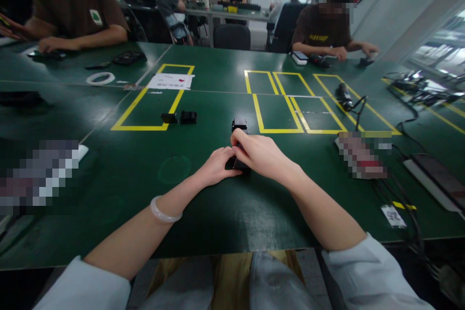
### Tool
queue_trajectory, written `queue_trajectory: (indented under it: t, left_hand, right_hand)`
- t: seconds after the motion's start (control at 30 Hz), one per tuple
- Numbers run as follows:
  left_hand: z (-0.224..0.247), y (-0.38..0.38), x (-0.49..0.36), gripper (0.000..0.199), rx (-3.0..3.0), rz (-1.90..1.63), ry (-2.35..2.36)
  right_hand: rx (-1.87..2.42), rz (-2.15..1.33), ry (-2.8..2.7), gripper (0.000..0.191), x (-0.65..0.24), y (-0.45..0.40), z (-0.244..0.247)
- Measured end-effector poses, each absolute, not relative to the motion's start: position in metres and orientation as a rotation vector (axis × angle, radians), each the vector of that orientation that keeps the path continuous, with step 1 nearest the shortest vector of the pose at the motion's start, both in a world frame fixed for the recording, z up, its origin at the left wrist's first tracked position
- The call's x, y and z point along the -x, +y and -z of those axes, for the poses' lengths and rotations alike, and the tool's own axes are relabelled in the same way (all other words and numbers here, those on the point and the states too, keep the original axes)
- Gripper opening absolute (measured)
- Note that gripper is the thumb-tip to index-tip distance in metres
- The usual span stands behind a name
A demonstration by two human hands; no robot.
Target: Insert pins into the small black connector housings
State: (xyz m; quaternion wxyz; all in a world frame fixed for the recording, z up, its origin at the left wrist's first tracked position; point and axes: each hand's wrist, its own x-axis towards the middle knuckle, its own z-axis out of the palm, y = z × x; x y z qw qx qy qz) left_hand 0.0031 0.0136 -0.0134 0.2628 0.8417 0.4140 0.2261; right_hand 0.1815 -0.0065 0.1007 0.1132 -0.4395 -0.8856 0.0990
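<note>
A small black box-shaped part (239,124) stands on the green table in front of me, mostly hidden by my hands. My left hand (217,166) grips its near end from the left, thumb low and fingers above. From the right, my right hand (262,154) reaches over the part, its fingers curled in a pinch on it. What exactly lies under those fingertips is hidden. Farther left are two more black pieces: an upright, plate-like one (169,117) and a blocky one (188,116).
Yellow tape outlines (281,131) mark the green table (203,218). A white paper sheet (170,81) and a tape roll (100,78) lie at the back left. On the right are a black device on a stand (343,97), a phone-like slab (434,179) and cables. Co-workers sit opposite.
</note>
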Motion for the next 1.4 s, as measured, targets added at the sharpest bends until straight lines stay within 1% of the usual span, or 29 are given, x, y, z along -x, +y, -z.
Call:
queue_trajectory:
  t: [0.17, 0.3, 0.5, 0.73, 0.9, 1.2, 1.4]
  left_hand:
    - [0.0118, 0.0131, -0.0026, 0.046, -2.265, -0.606, 1.102]
    - [0.0134, 0.0136, -0.0023, 0.049, -2.274, -0.604, 1.127]
    - [0.0140, 0.0143, -0.0022, 0.044, -2.283, -0.599, 1.119]
    - [0.0124, 0.0130, -0.0027, 0.045, -2.284, -0.597, 1.113]
    - [0.0135, 0.0135, -0.0028, 0.048, -2.278, -0.591, 1.132]
    - [0.0115, 0.0128, -0.0028, 0.051, -2.262, -0.603, 1.124]
    - [0.0135, 0.0135, -0.0031, 0.049, -2.267, -0.604, 1.120]
  right_hand:
    - [1.336, -0.240, -2.612, 0.023, -0.1813, -0.0062, -0.1012]
    - [1.338, -0.270, -2.620, 0.021, -0.1803, -0.0060, -0.1025]
    - [1.319, -0.272, -2.604, 0.017, -0.1808, -0.0058, -0.1007]
    - [1.374, -0.189, -2.614, 0.023, -0.1786, -0.0043, -0.0989]
    - [1.325, -0.253, -2.609, 0.022, -0.1783, -0.0057, -0.1007]
    - [1.342, -0.243, -2.630, 0.023, -0.1792, -0.0068, -0.1018]
    - [1.322, -0.263, -2.607, 0.022, -0.1793, -0.0082, -0.1026]
